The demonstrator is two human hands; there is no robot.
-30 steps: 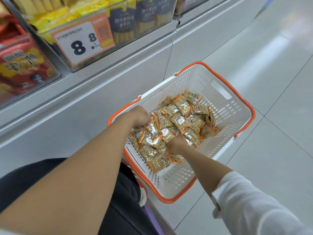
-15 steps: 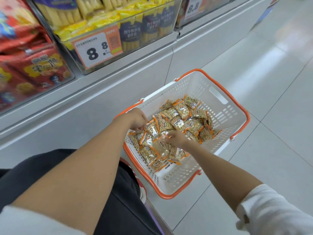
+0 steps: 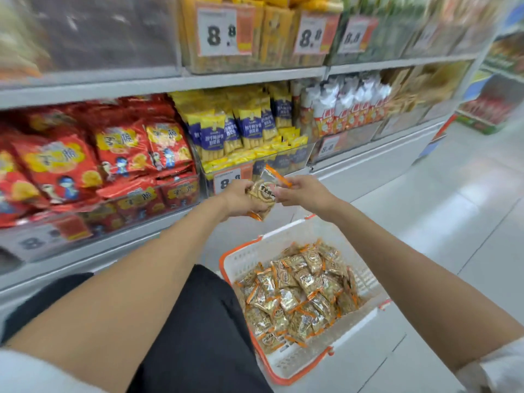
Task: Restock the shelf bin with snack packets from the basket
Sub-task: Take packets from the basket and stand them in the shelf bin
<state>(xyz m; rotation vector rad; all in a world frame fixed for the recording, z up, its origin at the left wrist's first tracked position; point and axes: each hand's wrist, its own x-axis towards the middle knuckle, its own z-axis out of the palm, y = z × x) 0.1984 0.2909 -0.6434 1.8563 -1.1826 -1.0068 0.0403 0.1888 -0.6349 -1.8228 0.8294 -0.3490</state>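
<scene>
A white basket with an orange rim (image 3: 365, 330) sits on the floor at lower right, holding several gold snack packets with orange ends (image 3: 295, 293). Both hands are raised in front of the lowest shelf. My left hand (image 3: 241, 198) grips a small stack of these packets (image 3: 262, 195). My right hand (image 3: 304, 191) pinches the top packet by its orange-edged end. The held packets hang just in front of a clear shelf bin (image 3: 283, 158) of yellow-and-blue stick snacks.
Red snack bags (image 3: 119, 154) fill the bin to the left. White-topped packets (image 3: 348, 106) stand to the right. Price tags reading 8.8 hang on the bin fronts. An upper shelf runs above. Pale tiled floor (image 3: 459, 199) spreads to the right. My dark-clad knee is beside the basket.
Both hands have lifted out of the basket with packets and risen to the lowest shelf. The view has tilted up from the basket toward the shelves.
</scene>
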